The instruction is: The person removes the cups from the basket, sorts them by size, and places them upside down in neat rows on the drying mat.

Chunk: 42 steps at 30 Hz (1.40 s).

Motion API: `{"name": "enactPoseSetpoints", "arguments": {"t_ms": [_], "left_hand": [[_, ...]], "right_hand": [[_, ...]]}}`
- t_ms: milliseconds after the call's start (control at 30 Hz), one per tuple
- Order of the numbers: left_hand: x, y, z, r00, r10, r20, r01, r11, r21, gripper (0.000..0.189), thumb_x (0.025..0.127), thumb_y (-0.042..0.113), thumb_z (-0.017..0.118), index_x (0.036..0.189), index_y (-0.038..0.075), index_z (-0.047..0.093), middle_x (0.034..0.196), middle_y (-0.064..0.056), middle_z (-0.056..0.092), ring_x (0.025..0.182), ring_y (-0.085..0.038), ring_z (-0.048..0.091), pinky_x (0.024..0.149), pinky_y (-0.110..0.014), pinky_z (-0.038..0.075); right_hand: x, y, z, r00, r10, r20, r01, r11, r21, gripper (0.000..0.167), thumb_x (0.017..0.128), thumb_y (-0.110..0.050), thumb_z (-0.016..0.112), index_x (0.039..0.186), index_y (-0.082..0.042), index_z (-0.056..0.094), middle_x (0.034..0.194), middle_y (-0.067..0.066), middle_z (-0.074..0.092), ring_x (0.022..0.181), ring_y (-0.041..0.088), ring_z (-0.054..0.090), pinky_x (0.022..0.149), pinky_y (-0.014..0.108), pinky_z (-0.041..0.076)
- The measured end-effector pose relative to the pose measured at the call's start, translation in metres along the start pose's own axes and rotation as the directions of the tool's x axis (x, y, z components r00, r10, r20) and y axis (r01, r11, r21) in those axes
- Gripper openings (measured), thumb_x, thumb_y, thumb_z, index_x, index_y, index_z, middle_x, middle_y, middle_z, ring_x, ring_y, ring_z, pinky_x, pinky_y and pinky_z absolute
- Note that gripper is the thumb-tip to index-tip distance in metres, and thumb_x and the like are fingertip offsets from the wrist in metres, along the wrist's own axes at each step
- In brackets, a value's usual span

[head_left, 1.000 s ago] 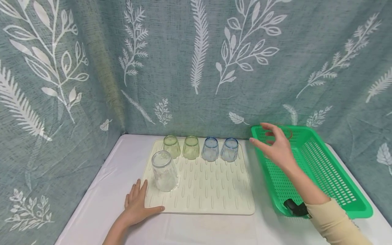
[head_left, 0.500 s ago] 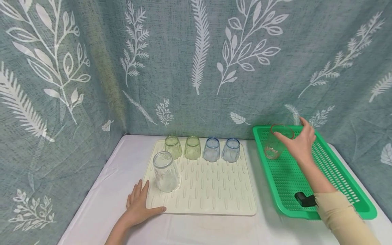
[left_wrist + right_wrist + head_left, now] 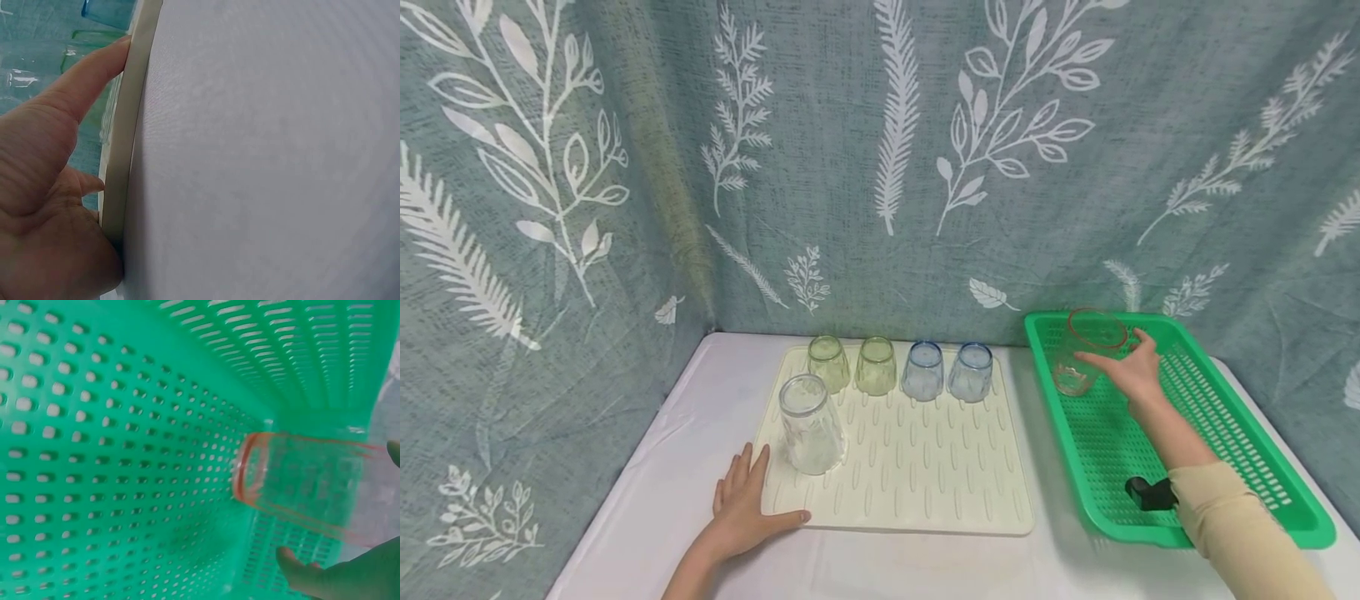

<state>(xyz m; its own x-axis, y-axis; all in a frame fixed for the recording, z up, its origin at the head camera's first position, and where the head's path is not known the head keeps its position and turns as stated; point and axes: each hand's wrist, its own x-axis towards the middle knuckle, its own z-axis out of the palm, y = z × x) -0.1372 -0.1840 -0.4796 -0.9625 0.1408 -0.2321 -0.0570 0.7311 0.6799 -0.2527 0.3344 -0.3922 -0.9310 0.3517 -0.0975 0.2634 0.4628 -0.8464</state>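
My right hand [image 3: 1135, 371] reaches into the green basket [image 3: 1078, 492] beside a clear glass with a red rim [image 3: 1093, 333]. Thumb and fingers spread either side of this glass; in the right wrist view, gaps show between the fingertips [image 3: 287, 557] and the glass [image 3: 306, 481]. Its red-tinged end lies near the perforated basket wall [image 3: 94, 450]. With fingers spread, my left hand [image 3: 741, 508] rests at the near left corner of a cream drying mat [image 3: 925, 483], its thumb along the mat's edge [image 3: 128, 125]. A tall clear glass [image 3: 811, 429] stands upside down nearby on the mat.
Along the mat's back edge stand two green glasses [image 3: 827, 365] [image 3: 876, 367] and two blue glasses [image 3: 922, 372] [image 3: 971, 373], all upside down. A black device [image 3: 1150, 493] shows at the right wrist. A patterned curtain [image 3: 850, 167] hangs behind the white-covered table [image 3: 677, 450].
My right hand has moved right and down into the basket, round the red-rimmed glass, its fingers coming nearer to it. My left hand has stayed at the mat's corner.
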Motion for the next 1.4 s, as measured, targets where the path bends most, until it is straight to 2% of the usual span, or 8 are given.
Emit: {"name": "enactPoseSetpoints", "arguments": {"t_ms": [200, 400, 667, 767, 967, 1400], "left_hand": [[0.000, -0.001, 0.001, 1.000, -0.005, 0.002, 0.005, 1.000, 0.005, 0.122, 0.075, 0.044, 0.081, 0.151, -0.011, 0.004, 0.154, -0.034, -0.014, 0.140, -0.051, -0.017, 0.107, -0.068, -0.012], [-0.001, 0.000, 0.000, 1.000, -0.002, -0.005, 0.002, 1.000, -0.011, 0.122, 0.074, 0.044, 0.082, 0.151, -0.011, 0.005, 0.154, -0.034, -0.014, 0.140, -0.051, -0.017, 0.107, -0.067, -0.013], [-0.001, -0.001, 0.001, 1.000, 0.001, -0.013, -0.001, 1.000, -0.007, 0.122, 0.073, 0.044, 0.083, 0.151, -0.011, 0.006, 0.154, -0.034, -0.013, 0.140, -0.051, -0.017, 0.107, -0.067, -0.012], [-0.001, -0.001, 0.001, 1.000, 0.001, -0.014, -0.001, 1.000, -0.006, 0.122, 0.073, 0.044, 0.083, 0.151, -0.011, 0.006, 0.154, -0.034, -0.013, 0.140, -0.051, -0.017, 0.107, -0.067, -0.012], [-0.001, 0.000, 0.000, 1.000, 0.006, -0.019, -0.006, 1.000, -0.003, 0.122, 0.073, 0.044, 0.083, 0.151, -0.011, 0.007, 0.154, -0.034, -0.012, 0.140, -0.051, -0.016, 0.107, -0.068, -0.012], [-0.001, 0.000, 0.001, 0.999, 0.022, -0.035, -0.022, 1.000, 0.009, 0.122, 0.072, 0.045, 0.083, 0.150, -0.011, 0.008, 0.154, -0.035, -0.011, 0.140, -0.052, -0.014, 0.106, -0.069, -0.010]], "right_hand": [[0.005, 0.007, 0.001, 0.995, 0.008, 0.096, -0.007, 1.000, -0.006, 0.109, 0.087, -0.028, 0.073, 0.152, 0.001, -0.009, 0.153, 0.036, 0.005, 0.139, 0.053, 0.016, 0.108, 0.061, 0.030], [0.007, 0.009, 0.003, 0.977, 0.032, 0.211, -0.049, 0.996, 0.073, 0.104, 0.092, -0.026, 0.068, 0.151, -0.001, -0.014, 0.155, 0.034, -0.006, 0.140, 0.053, 0.013, 0.105, 0.061, 0.034], [0.009, 0.014, 0.006, 0.959, 0.018, 0.282, -0.062, 0.987, 0.146, 0.101, 0.093, -0.019, 0.066, 0.152, -0.005, -0.016, 0.153, 0.033, -0.007, 0.139, 0.054, 0.014, 0.106, 0.062, 0.033], [0.009, 0.015, 0.008, 0.958, 0.011, 0.288, -0.061, 0.984, 0.166, 0.099, 0.093, -0.018, 0.065, 0.153, -0.006, -0.013, 0.153, 0.033, -0.005, 0.138, 0.053, 0.018, 0.105, 0.062, 0.034], [0.009, 0.013, 0.011, 0.968, 0.014, 0.250, -0.064, 0.979, 0.191, 0.095, 0.094, -0.019, 0.066, 0.154, -0.003, -0.006, 0.151, 0.031, 0.004, 0.134, 0.048, 0.026, 0.104, 0.057, 0.038], [0.006, 0.011, 0.010, 0.973, 0.014, 0.231, -0.057, 0.981, 0.184, 0.091, 0.094, -0.023, 0.065, 0.153, 0.001, -0.001, 0.151, 0.032, 0.005, 0.134, 0.046, 0.026, 0.104, 0.051, 0.042]]}}
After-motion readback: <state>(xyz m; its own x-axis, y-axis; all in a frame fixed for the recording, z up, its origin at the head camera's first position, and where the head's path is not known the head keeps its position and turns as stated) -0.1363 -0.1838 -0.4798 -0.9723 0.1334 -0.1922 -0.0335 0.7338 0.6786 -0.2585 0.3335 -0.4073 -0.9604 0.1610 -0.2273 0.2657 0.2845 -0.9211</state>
